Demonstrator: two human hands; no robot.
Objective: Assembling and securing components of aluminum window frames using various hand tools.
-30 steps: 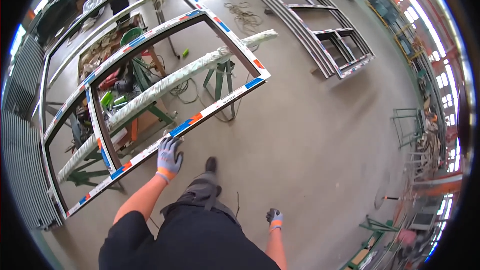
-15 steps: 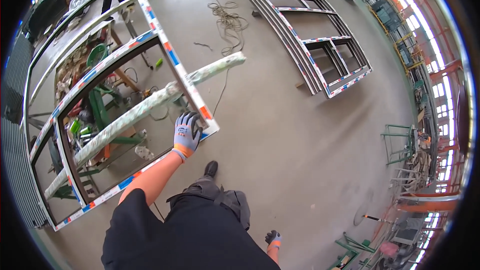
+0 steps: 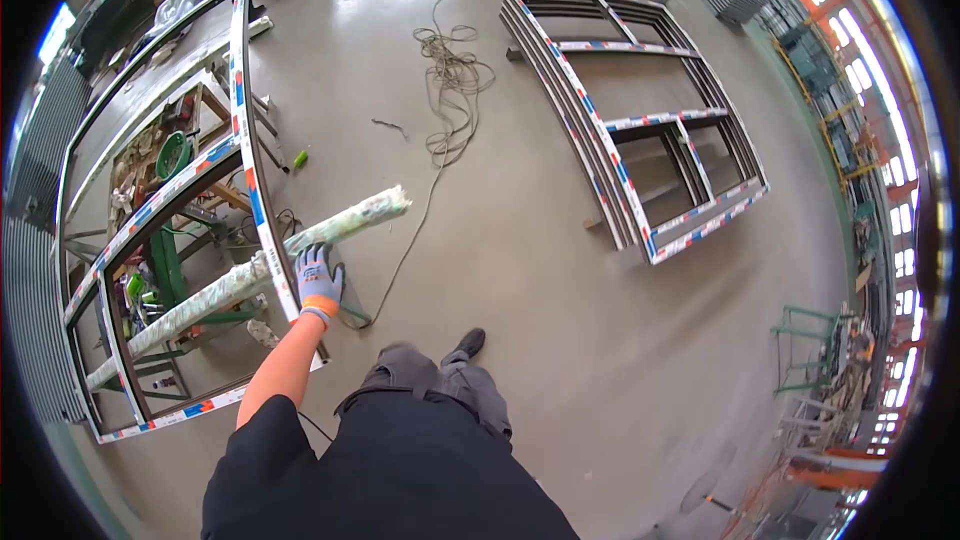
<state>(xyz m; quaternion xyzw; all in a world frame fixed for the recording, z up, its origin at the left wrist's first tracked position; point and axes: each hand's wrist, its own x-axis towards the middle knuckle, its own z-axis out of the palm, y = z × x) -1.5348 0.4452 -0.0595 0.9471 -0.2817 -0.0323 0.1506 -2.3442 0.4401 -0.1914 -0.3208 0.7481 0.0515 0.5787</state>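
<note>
My gloved left hand (image 3: 318, 280) is closed on the near right part of a large window frame (image 3: 240, 90), which has white, blue and red protective tape along its bars. The frame leans at the left, standing in a tilted position over a long beam wrapped in whitish-green film (image 3: 355, 222). My fingers lie over the bar beside that beam. My right hand is out of sight.
A stack of similar taped frames (image 3: 642, 122) stands at the right. Loose cable (image 3: 455, 75) lies coiled on the floor. Behind the leaning frame is a cluttered workbench with a green bowl (image 3: 173, 154). A green metal stand (image 3: 805, 345) is at the far right.
My left hand and the frame have shifted left in view, and the frame looks more steeply turned. My right hand has left the picture. My feet have stepped.
</note>
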